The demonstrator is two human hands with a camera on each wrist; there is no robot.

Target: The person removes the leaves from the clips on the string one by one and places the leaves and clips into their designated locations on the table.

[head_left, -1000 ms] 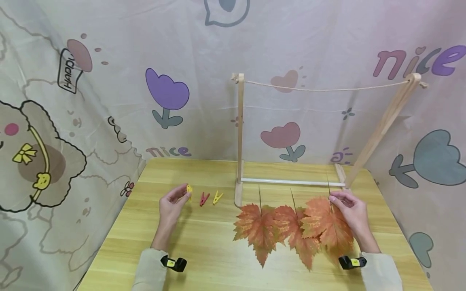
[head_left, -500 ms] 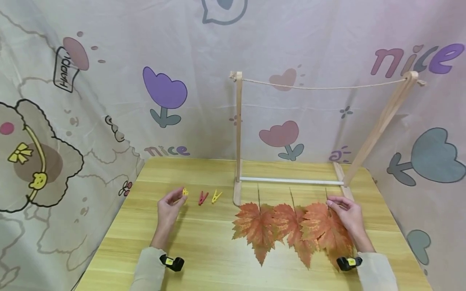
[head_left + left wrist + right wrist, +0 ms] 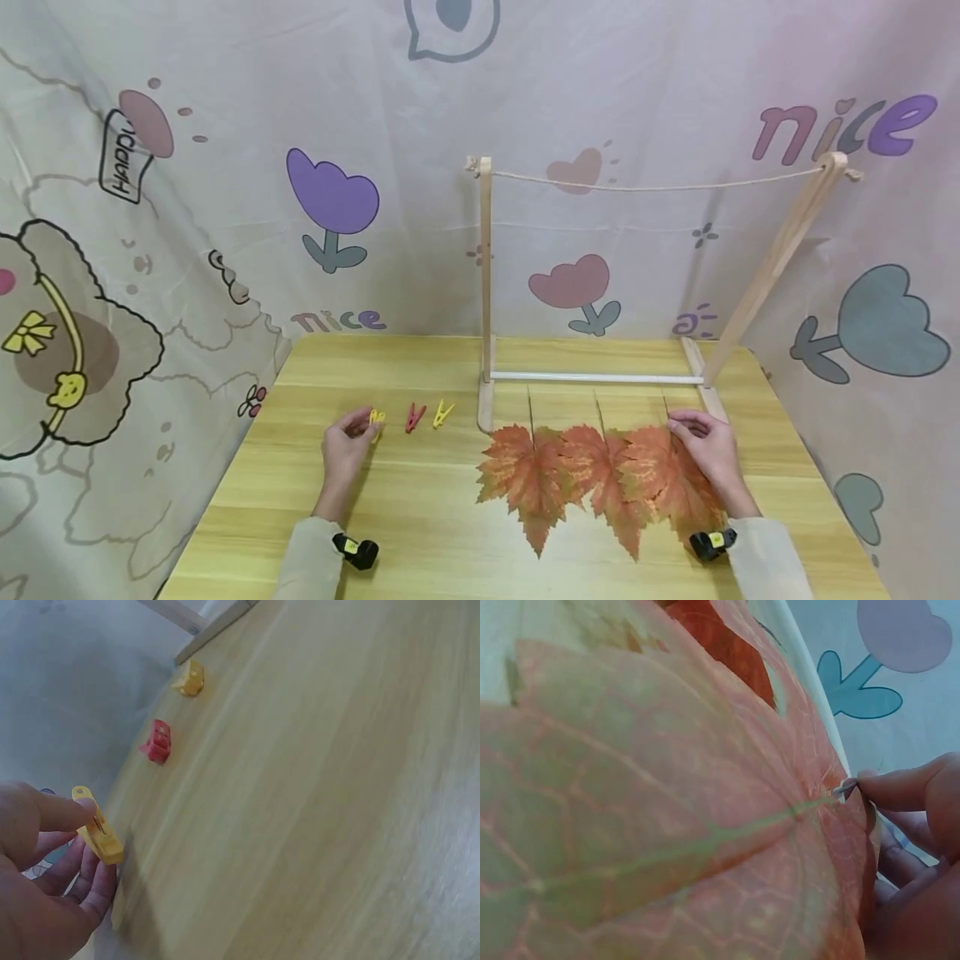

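Note:
In the head view my left hand (image 3: 345,450) pinches a yellow clothespin (image 3: 377,423) between thumb and fingers, left of a red clothespin (image 3: 415,417) and a second yellow clothespin (image 3: 442,414) on the table. The left wrist view shows the held clothespin (image 3: 103,838) tilted, close to the tabletop. My right hand (image 3: 708,454) pinches the stem of the rightmost orange maple leaf (image 3: 663,467). That leaf (image 3: 667,825) fills much of the right wrist view. A middle leaf (image 3: 600,471) and a left leaf (image 3: 528,479) lie beside it, edges overlapping, stems pointing away from me.
Behind the leaves stands a wooden frame (image 3: 486,275) with a cord (image 3: 637,188) strung between its posts. A white rod (image 3: 592,378) joins the feet. A printed cloth (image 3: 420,217) hangs behind the wooden table (image 3: 420,525).
My left hand has lowered with the yellow clothespin, nearer the tabletop. My right hand has brought the rightmost leaf down and slightly toward me. The head view has shifted a little.

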